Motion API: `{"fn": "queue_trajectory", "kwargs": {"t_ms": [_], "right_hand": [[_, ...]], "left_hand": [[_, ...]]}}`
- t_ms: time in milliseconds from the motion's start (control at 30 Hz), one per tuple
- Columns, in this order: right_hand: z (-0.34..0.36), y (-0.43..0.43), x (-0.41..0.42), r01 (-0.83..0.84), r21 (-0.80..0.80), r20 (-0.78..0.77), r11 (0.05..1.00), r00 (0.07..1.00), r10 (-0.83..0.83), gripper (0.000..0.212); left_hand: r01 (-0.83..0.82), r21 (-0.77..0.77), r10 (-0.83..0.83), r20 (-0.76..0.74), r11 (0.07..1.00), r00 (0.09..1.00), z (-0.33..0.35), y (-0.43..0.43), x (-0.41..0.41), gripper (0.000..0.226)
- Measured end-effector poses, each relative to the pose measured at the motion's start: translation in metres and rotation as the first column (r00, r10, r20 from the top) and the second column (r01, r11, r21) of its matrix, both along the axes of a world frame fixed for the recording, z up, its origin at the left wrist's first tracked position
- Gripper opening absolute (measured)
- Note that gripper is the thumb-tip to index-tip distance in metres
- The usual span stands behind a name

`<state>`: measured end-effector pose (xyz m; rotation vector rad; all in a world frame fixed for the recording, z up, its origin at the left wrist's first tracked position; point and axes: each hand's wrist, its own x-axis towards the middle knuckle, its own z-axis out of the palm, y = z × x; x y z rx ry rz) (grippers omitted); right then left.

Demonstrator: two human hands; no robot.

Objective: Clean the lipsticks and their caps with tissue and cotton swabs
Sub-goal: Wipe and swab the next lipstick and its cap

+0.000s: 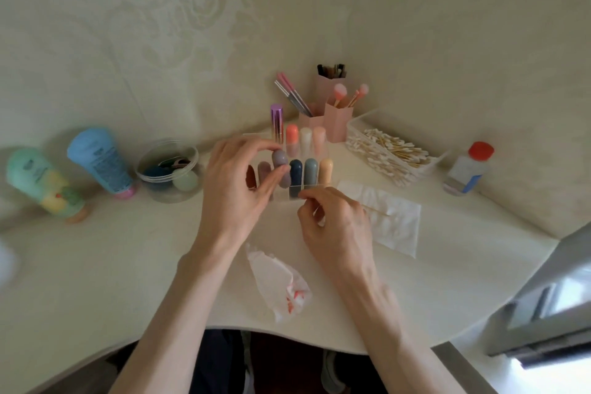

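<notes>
My left hand point(238, 184) pinches a grey-mauve lipstick point(280, 168) by its rounded cap, at the clear organiser point(289, 193) that holds several capped lipsticks in a row, among them a dark blue one point(295, 171) and a peach one point(326, 169). My right hand point(335, 217) is just in front of the organiser and pinches a cotton swab point(379, 210) whose stick points right over a flat white tissue point(393, 222). A crumpled tissue with red smears point(281, 281) lies near the table's front edge.
A clear tray of cotton swabs point(387, 150) sits at the back right, a small bottle with a red cap point(468, 168) beyond it. Pink brush holders point(335, 118) stand behind the organiser. A round clear tub point(169, 169) and two tubes point(99, 161) stand at left.
</notes>
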<state>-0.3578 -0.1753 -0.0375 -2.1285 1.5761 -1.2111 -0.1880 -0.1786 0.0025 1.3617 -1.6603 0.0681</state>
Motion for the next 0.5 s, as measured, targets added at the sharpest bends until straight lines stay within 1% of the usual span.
{"fn": "queue_trajectory", "kwargs": {"t_ms": [200,433,500], "right_hand": [[-0.002,0.0,0.001,-0.003,0.001,-0.009,1.0,1.0,0.003,0.022],[-0.003,0.0,0.003,0.002,0.035,-0.026,0.999,1.0,-0.001,0.023],[-0.003,0.0,0.003,-0.001,0.039,-0.037,0.999,0.999,0.002,0.023]], "left_hand": [[-0.104,0.032,0.098,0.15,0.994,0.984,-0.006,-0.014,0.004,0.031],[-0.127,0.064,0.111,0.207,0.99,0.972,-0.015,-0.016,0.007,0.033],[-0.115,0.09,0.093,0.221,0.989,0.971,-0.016,-0.017,0.009,0.041]]}}
